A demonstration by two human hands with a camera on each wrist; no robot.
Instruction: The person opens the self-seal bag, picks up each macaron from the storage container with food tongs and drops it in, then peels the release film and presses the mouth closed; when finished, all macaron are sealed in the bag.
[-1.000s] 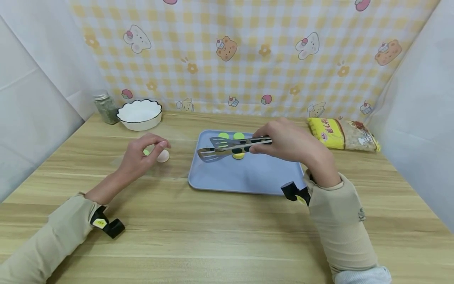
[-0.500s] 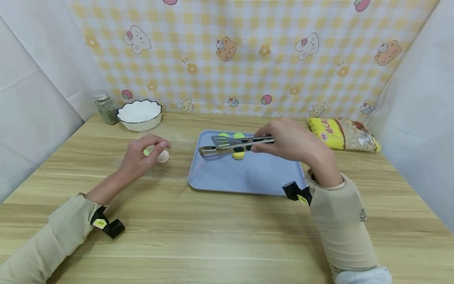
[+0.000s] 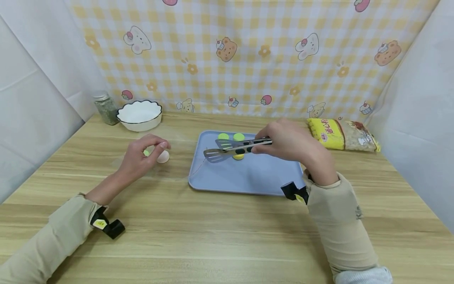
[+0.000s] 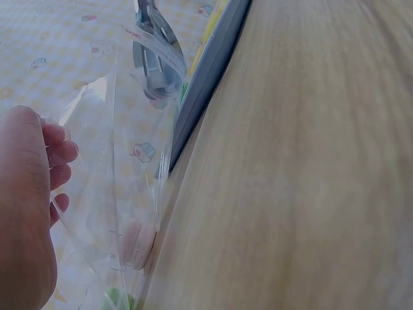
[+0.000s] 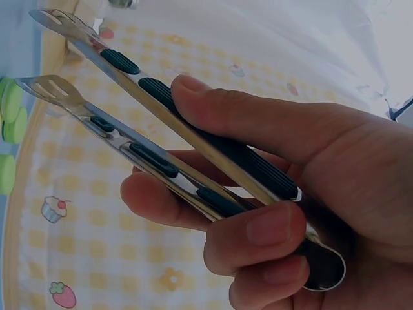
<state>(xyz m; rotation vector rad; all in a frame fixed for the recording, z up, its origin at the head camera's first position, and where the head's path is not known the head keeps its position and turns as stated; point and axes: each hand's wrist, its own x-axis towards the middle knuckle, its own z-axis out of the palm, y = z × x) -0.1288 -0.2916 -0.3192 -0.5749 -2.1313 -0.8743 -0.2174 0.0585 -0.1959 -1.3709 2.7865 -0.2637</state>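
My left hand (image 3: 140, 156) pinches a clear plastic bag (image 4: 90, 161) between thumb and fingers. Inside the bag a pink macaron (image 4: 137, 244) and a green macaron (image 4: 118, 299) show at the bottom. My right hand (image 3: 289, 140) grips metal tongs (image 3: 241, 148) with dark grip pads; their slotted ends stand apart with nothing between them, over the left part of the blue tray (image 3: 220, 183). The bag's red-marked mouth edge reaches the tray near the tong ends. On the tray lie green macarons (image 3: 239, 137) and a yellow macaron (image 3: 239, 157), partly hidden by the tongs.
At the back left stand a jar of dried herbs (image 3: 105, 108) and a white scalloped bowl (image 3: 139, 115). A yellow bag of pasta (image 3: 343, 135) lies right of the tray. A checked cloth (image 3: 262, 75) hangs behind the wooden table (image 3: 213, 236).
The tongs in my right hand have shifted slightly to the right, their ends still apart. The bag's mouth edge lies a little further over the tray. My left hand keeps its place.
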